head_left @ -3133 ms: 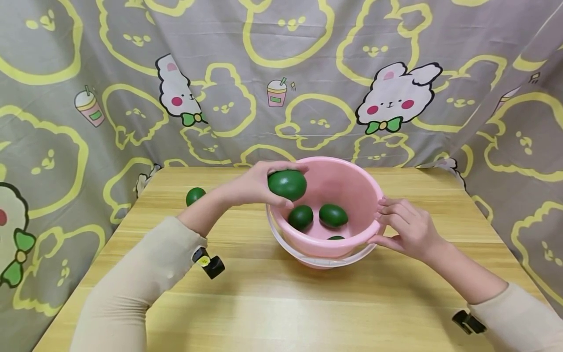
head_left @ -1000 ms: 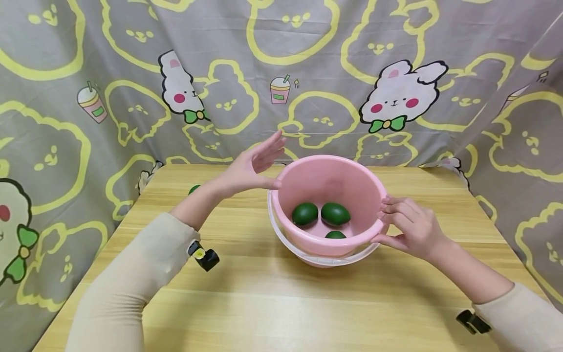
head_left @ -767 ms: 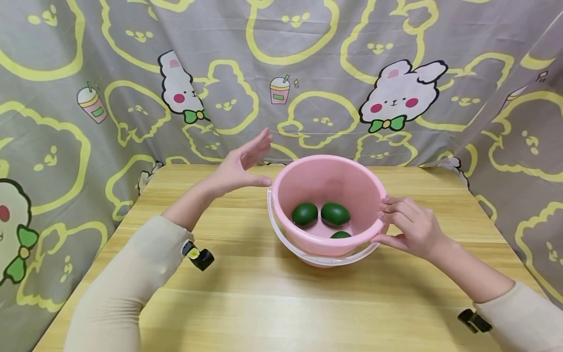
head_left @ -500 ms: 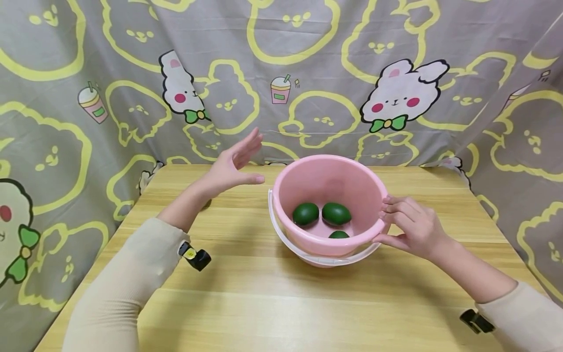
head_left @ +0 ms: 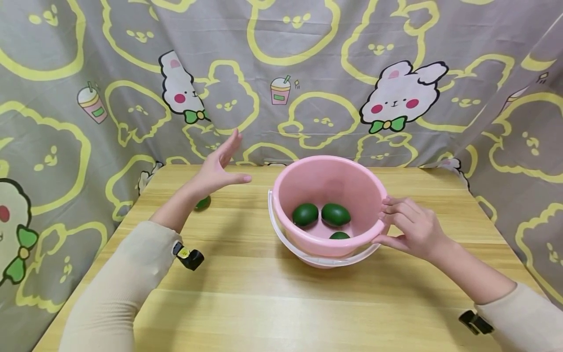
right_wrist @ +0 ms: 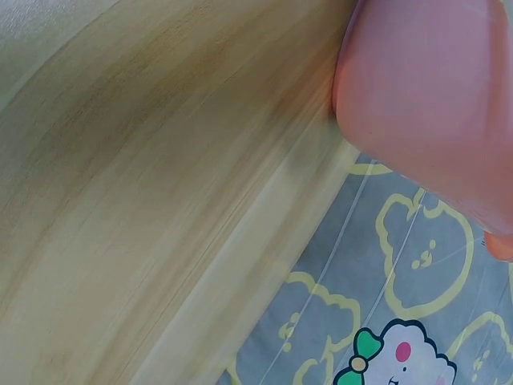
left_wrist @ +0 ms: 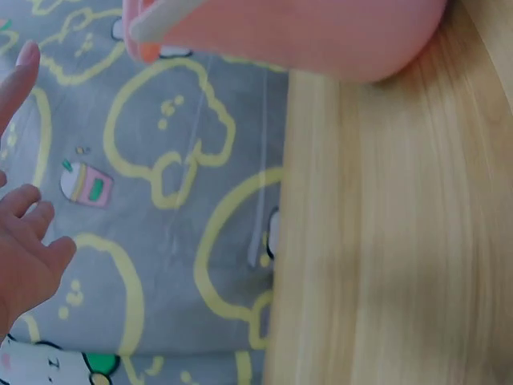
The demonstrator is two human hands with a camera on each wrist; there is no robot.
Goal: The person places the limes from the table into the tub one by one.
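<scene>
A pink bucket (head_left: 327,247) with a white handle (head_left: 281,234) stands on the table. Dark green, smooth, egg-shaped fruits like avocados lie inside: one avocado at left (head_left: 305,215), one at right (head_left: 335,215), and a third avocado (head_left: 339,235) partly hidden by the front rim. My right hand (head_left: 411,227) grips the bucket's right rim between thumb and fingers. Left of the bucket, my left hand (head_left: 213,171) hovers with straight fingers and thumb spread, holding nothing. Under its wrist another avocado (head_left: 203,203) sits on the table, partly covered by the forearm.
The wooden table (head_left: 281,313) reaches back to a grey curtain (head_left: 308,73) with yellow outlines and cartoon rabbits. Black camera mounts sit at both sleeves, one mount at left (head_left: 189,255) and one mount at right (head_left: 476,322).
Earlier my left hand held an avocado over the bucket; it has let go and drawn back to the left. My right hand has stayed on the rim.
</scene>
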